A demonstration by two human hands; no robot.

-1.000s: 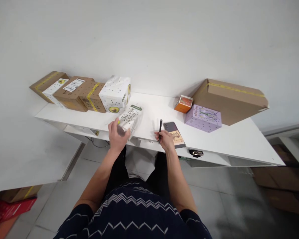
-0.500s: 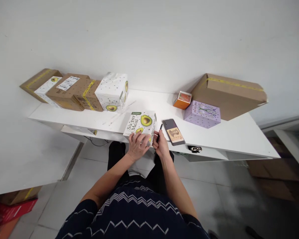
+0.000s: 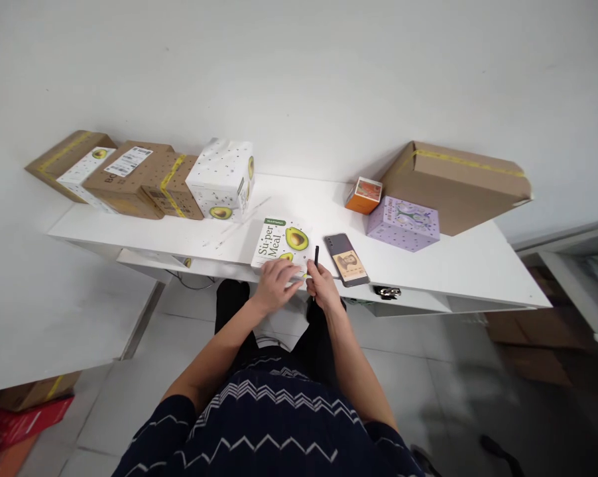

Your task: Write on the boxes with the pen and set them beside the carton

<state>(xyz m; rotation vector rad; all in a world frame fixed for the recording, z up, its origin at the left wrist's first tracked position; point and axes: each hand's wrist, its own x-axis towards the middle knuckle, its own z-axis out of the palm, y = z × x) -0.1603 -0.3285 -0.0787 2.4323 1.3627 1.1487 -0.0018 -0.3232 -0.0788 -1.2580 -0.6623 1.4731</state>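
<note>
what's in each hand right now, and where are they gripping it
The right hand holds a black pen by its lower end, tip upward. The left hand lies on the near edge of the avocado box, pressing rather than gripping it.

Your white bench (image 3: 458,271) against the wall, with boxes at both ends and a clear strip mid-way.

At your far left you have a row of brown cartons (image 3: 124,175) with yellow tape, ending in a white speckled avocado box (image 3: 222,175) that touches the last carton. Near the front edge in front of you lies the flat avocado meal box (image 3: 282,240), and just beside it, to the right, a phone (image 3: 346,258) face down. Further right sit a small orange box (image 3: 363,195), a lilac box (image 3: 403,223) and, behind it, a large brown carton (image 3: 458,182) leaning against the wall. A shelf (image 3: 150,260) runs under the top.
</note>
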